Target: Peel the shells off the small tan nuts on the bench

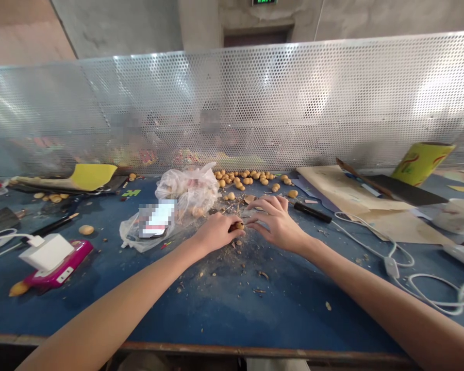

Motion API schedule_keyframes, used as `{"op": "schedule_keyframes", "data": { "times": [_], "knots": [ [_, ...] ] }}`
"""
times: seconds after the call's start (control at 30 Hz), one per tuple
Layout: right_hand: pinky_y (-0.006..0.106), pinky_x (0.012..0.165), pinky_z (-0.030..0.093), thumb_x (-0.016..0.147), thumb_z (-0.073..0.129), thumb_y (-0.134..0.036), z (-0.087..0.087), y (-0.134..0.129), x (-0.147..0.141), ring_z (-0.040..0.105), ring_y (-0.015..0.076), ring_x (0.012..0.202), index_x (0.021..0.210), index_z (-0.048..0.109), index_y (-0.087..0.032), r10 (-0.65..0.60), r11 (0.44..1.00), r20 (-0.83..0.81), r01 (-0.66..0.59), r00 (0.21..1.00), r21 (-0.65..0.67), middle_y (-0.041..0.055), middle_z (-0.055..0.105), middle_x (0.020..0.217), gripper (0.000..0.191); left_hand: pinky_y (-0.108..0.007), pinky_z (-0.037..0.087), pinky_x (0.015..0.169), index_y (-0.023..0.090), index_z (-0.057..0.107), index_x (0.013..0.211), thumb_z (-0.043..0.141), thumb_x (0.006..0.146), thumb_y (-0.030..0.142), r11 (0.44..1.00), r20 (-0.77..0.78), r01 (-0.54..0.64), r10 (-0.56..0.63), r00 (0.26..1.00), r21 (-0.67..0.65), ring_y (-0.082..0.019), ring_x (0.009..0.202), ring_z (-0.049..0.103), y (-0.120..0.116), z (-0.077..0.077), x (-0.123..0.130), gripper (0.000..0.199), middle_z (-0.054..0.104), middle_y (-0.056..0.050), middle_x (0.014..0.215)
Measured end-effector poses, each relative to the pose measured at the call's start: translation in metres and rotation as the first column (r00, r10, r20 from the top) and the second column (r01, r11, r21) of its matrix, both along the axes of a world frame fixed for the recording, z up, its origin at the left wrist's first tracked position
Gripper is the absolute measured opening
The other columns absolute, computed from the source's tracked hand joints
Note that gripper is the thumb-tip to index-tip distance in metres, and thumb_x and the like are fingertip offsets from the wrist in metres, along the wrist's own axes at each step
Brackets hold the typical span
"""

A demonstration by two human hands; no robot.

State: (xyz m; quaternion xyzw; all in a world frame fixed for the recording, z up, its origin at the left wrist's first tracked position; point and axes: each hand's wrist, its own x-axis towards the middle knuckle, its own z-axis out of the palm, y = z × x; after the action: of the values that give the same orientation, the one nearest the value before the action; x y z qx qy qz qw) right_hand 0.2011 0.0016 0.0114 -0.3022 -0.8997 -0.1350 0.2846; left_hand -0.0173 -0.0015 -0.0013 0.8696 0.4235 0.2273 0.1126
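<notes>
Between the thumb and fingers of my left hand (218, 232) is a small tan gourd (239, 225) with a dark spot on its top. My right hand (274, 221) is just to the right of it, fingers curved and apart, the tips close to the gourd. Whether those tips touch it, I cannot tell. Under and around both hands, crumbs and bits of debris (237, 252) are scattered over the blue tabletop (170, 314). A pile of similar small gourds (247, 178) lies behind the hands, along the perforated metal screen (239, 103).
A crumpled clear plastic bag (187, 188) with a phone (158, 219) on it lies left. Further left are a white charger (46, 252) on a magenta power strip (75, 263). On the right are a black rod-shaped tool (313, 212), its white cord (390, 265), brown paper (332, 188) and a yellow can (421, 162).
</notes>
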Motion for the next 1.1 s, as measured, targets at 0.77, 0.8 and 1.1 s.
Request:
{"op": "schedule_keyframes", "data": {
  "times": [0.77,0.8,1.1],
  "knots": [
    [0.045,0.099,0.029,0.095,0.057,-0.029,0.003,0.001,0.01,0.048,0.0241,0.112,0.093,0.073,-0.027,0.113,0.994,-0.021,-0.113,0.993,-0.009,0.0039,0.065,0.117,0.016,-0.025,0.041,0.06,0.02,0.069,0.1,0.062,0.09,0.037,1.0,0.008,0.011,-0.01,1.0,-0.012,-0.014,0.063,0.061,0.0,-0.002,-0.001,0.021,0.07,-0.001,0.074],
    [0.045,0.099,0.03,0.095,0.057,-0.03,0.003,0.0,0.01,0.048,0.0239,0.112,0.092,0.073,-0.027,0.117,0.993,-0.025,-0.117,0.993,-0.008,0.0041,0.065,0.116,0.016,-0.025,0.04,0.059,0.02,0.069,0.099,0.062,0.09,0.038,1.0,0.008,0.011,-0.011,1.0,-0.006,-0.014,0.062,0.061,0.0,-0.001,-0.001,0.021,0.07,-0.001,0.074],
    [0.045,0.098,0.03,0.096,0.055,-0.031,0.001,-0.004,0.006,0.047,0.0245,0.113,0.098,0.072,-0.026,0.112,0.992,-0.006,-0.113,0.994,-0.06,0.0054,0.064,0.119,0.019,-0.025,0.041,0.061,0.019,0.069,0.105,0.063,0.089,0.038,1.0,0.001,-0.011,0.011,1.0,-0.009,-0.015,0.067,0.063,-0.001,0.0,-0.001,0.025,0.071,-0.002,0.077]
  ]
}}
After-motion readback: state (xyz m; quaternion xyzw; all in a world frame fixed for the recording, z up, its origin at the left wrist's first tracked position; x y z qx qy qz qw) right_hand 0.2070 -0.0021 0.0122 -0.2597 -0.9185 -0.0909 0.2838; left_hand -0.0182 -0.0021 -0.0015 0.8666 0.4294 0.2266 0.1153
